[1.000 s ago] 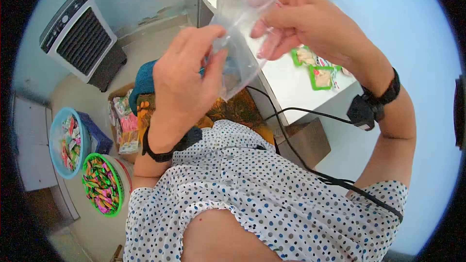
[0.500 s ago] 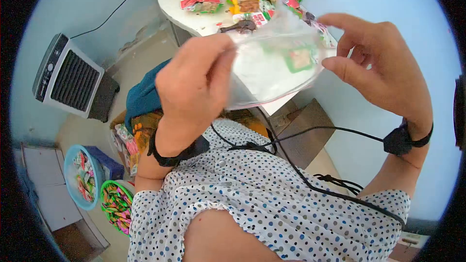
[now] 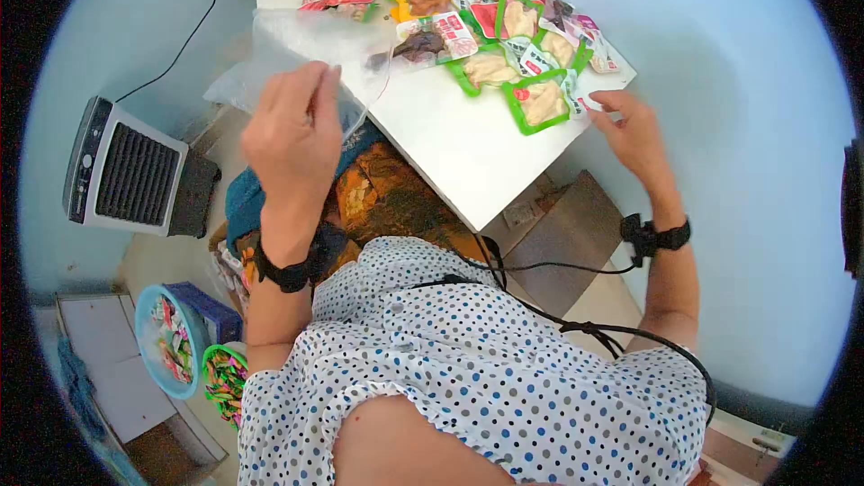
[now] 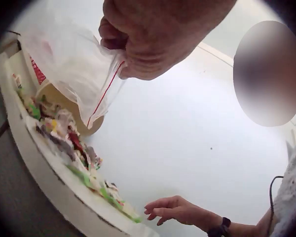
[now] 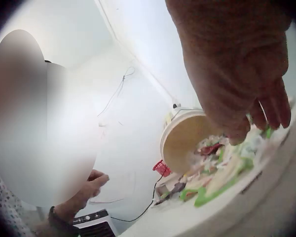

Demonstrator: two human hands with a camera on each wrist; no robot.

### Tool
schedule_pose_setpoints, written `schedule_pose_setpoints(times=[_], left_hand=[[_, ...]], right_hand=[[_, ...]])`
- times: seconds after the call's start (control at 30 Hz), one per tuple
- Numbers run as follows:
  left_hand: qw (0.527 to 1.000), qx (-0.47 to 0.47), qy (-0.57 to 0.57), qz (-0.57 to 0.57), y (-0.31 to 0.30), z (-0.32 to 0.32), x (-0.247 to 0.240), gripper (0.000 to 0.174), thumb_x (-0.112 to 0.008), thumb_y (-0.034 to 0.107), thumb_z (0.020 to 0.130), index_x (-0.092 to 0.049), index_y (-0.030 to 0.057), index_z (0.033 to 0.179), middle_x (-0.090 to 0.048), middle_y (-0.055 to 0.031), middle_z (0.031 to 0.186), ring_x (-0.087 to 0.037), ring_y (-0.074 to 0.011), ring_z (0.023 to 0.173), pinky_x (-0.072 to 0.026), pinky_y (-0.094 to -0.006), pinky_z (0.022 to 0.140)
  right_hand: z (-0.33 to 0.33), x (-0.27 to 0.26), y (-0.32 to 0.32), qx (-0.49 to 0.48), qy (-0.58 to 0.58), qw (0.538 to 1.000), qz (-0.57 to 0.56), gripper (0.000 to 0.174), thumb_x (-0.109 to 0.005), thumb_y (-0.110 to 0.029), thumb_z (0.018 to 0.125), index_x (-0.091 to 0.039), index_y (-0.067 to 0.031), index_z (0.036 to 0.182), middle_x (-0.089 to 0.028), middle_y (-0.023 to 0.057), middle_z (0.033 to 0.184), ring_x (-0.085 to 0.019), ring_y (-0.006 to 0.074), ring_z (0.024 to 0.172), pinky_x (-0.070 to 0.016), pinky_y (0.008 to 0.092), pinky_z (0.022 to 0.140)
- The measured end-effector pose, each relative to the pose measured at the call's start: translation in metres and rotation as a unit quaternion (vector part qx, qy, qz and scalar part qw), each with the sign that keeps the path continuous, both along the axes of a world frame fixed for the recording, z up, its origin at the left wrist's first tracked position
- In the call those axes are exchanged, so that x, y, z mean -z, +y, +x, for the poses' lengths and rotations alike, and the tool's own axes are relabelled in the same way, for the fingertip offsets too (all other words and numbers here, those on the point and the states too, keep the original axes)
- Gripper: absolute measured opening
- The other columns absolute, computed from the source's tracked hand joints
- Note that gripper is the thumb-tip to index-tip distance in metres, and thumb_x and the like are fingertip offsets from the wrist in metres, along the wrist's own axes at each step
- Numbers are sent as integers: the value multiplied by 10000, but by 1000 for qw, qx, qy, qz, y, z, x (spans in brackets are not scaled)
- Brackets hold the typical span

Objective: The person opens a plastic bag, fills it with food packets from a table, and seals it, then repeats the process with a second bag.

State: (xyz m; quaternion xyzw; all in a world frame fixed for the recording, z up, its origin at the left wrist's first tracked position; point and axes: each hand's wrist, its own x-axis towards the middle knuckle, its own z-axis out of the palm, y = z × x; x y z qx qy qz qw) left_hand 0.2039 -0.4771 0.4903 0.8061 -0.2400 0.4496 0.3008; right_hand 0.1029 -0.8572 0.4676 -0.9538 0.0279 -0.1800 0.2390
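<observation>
My left hand [image 3: 292, 139] pinches a clear zip bag [image 3: 310, 40] by its edge, and the bag hangs out to the left over the table's side. A red line runs along the bag's [image 4: 54, 54] mouth in the left wrist view. My right hand [image 3: 633, 135] is at the table's right edge, thumb and fingers apart and nothing between them. Right by its fingertips lies a green-edged vacuum packet [image 3: 543, 103] with pale meat inside. Several similar packets are heaped behind it, among them a yellow-edged packet [image 3: 423, 2] and a packet with dark meat [image 3: 423, 43].
The white table [image 3: 472, 166] stands before me against a pale wall. A cream bucket [image 5: 165, 143] lies on its side behind the packets. On the floor at left are an air cooler [image 3: 139, 166], a blue basin [image 3: 144, 337] and a green basket [image 3: 211, 355]. A black cable [image 3: 540, 268] runs to my right wrist.
Both hands held the bag up in front of me. The right hand has let go and moved to the packets at the table's right edge; the left has carried the bag to the left.
</observation>
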Motion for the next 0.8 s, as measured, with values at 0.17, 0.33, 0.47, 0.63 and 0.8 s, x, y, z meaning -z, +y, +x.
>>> schedule_pose_setpoints(times=[0.17,0.33,0.47,0.63,0.8], left_hand=[[998,38,48,-2,-18,-6,21,91,-738,88,829,-687,39,886,-639,-114,733,-604,-232,583,-480,-327,558],[993,92,65,-17,-35,-18,27,103,-750,57,803,-685,36,880,-621,-101,705,-585,-214,561,-461,-306,533],[985,127,114,-40,-42,-27,32,99,-750,49,796,-690,33,873,-618,-97,690,-581,-197,556,-457,-299,525],[969,161,171,-81,-50,-34,40,82,-741,51,799,-698,27,865,-636,-100,698,-581,-188,549,-456,-299,517],[968,166,165,-88,-47,-35,45,87,-740,49,798,-697,16,866,-661,-111,727,-590,-187,554,-465,-290,525]], right_hand=[[3,26,29,70,-64,993,-71,551,-759,-328,794,-617,50,1169,-661,211,1042,-635,357,931,-509,422,843],[24,28,21,71,-75,993,-49,700,-787,-395,747,-571,82,1211,-645,274,1055,-634,393,972,-504,444,862],[34,11,32,98,-11,995,28,715,-800,-398,729,-572,78,1211,-654,282,1048,-652,384,969,-516,441,842],[37,8,36,80,28,993,77,621,-810,-341,723,-602,63,1146,-685,215,968,-675,296,868,-534,390,767],[30,13,12,63,180,953,236,344,-749,-194,800,-633,26,1039,-689,121,921,-655,146,748,-523,286,649]])
